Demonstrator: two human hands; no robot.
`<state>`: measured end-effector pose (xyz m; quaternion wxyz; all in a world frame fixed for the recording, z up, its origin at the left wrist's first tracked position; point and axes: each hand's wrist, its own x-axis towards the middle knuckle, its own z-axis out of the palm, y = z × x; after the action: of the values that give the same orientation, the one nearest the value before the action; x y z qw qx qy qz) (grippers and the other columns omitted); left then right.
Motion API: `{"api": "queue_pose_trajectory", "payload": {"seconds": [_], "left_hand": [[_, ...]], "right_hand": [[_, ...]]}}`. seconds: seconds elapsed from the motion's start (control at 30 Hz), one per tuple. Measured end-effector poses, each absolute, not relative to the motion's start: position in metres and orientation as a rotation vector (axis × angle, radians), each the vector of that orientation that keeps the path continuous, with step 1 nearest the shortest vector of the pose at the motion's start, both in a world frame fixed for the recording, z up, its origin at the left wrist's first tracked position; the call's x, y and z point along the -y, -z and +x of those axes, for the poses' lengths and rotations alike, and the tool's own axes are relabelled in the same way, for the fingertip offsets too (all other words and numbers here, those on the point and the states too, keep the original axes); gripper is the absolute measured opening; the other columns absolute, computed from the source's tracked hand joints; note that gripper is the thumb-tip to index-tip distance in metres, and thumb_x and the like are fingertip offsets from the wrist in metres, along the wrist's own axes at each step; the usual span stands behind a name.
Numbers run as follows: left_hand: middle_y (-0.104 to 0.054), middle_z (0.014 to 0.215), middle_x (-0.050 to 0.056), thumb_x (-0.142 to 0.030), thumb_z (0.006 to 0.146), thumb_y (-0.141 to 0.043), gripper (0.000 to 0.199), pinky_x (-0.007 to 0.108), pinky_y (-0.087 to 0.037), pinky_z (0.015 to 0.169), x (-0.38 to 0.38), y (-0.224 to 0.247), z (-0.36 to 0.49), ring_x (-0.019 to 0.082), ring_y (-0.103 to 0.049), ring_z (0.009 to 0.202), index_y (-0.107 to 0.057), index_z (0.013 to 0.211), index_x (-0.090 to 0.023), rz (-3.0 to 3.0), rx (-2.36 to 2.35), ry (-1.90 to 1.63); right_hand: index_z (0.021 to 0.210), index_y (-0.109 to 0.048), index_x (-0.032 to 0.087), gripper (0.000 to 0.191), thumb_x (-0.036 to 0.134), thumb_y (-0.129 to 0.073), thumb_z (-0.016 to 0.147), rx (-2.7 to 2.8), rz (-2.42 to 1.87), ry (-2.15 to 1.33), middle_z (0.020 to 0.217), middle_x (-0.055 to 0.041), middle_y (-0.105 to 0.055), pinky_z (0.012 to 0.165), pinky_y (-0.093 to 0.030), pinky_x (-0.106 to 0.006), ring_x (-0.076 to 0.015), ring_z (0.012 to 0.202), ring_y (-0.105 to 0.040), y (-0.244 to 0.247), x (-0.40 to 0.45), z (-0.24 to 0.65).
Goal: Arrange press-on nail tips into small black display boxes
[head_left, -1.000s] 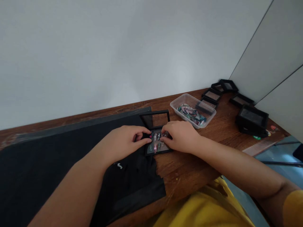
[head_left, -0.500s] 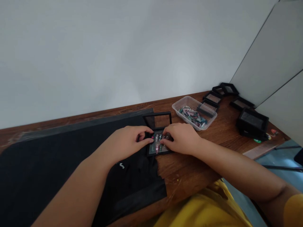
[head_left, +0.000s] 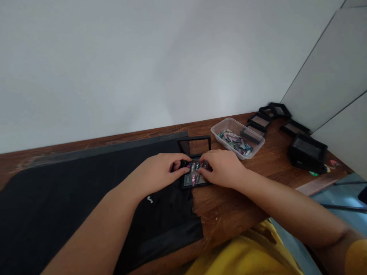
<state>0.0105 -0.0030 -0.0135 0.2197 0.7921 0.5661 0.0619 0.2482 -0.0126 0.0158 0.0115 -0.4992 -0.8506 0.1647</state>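
A black case [head_left: 196, 185] lies with its windowed lid [head_left: 199, 145] raised, at the right edge of a black mat. Inside it are several small shiny decorated pieces [head_left: 194, 178], pink, silver and green, that look like false nails. My left hand [head_left: 163, 170] is at the case's left side, thumb and fingertips closed near a small pink piece. From the right, my right hand [head_left: 222, 168] reaches over the case with its fingers bent down and its thumb near the pieces. What either hand pinches is too small to make out.
Behind my right hand stands a clear plastic tub [head_left: 252, 154] of similar pieces. More black cases [head_left: 259, 120] lie at the back right, and a stack of them [head_left: 308, 151] sits further right. A white scrap [head_left: 150, 199] rests on the black mat [head_left: 86, 191].
The whole view has shifted slightly, so the case, tub and hands appear a little further right. Both hands remain at the open case with nearly the same pose.
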Motion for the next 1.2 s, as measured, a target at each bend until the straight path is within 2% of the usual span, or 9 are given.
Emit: {"api": "queue_pose_trajectory", "payload": {"seconds": [0.23,0.67,1.2], "left_hand": [[-0.069,0.079,0.0,-0.053,0.093,-0.065,0.041,0.033,-0.039,0.066,0.004,0.013,0.013,0.019,-0.06,0.069,-0.082,0.122,-0.03,2.214,-1.555,-0.179],[-0.065,0.072,-0.002,-0.055,0.091,-0.07,0.032,0.031,-0.038,0.06,0.001,0.018,0.008,0.017,-0.057,0.062,-0.079,0.104,-0.027,2.152,-1.562,-0.264],[-0.063,0.069,-0.003,-0.056,0.092,-0.068,0.033,0.029,-0.038,0.058,0.0,0.021,0.004,0.017,-0.055,0.061,-0.074,0.101,-0.025,2.082,-1.493,-0.285]], "right_hand": [[0.133,-0.08,0.018,0.034,0.038,-0.068,0.109,2.661,-1.559,-0.501,0.135,-0.0116,-0.083,0.098,-0.056,-0.042,-0.0344,0.128,-0.077,-0.015,0.012,0.247],[0.133,-0.079,0.02,0.032,0.038,-0.067,0.109,2.646,-1.58,-0.5,0.132,-0.0117,-0.084,0.095,-0.054,-0.038,-0.0325,0.124,-0.078,-0.019,0.013,0.248],[0.131,-0.081,0.02,0.031,0.036,-0.065,0.109,2.669,-1.603,-0.488,0.131,-0.0128,-0.085,0.097,-0.056,-0.04,-0.033,0.123,-0.079,-0.019,0.014,0.249]]}}
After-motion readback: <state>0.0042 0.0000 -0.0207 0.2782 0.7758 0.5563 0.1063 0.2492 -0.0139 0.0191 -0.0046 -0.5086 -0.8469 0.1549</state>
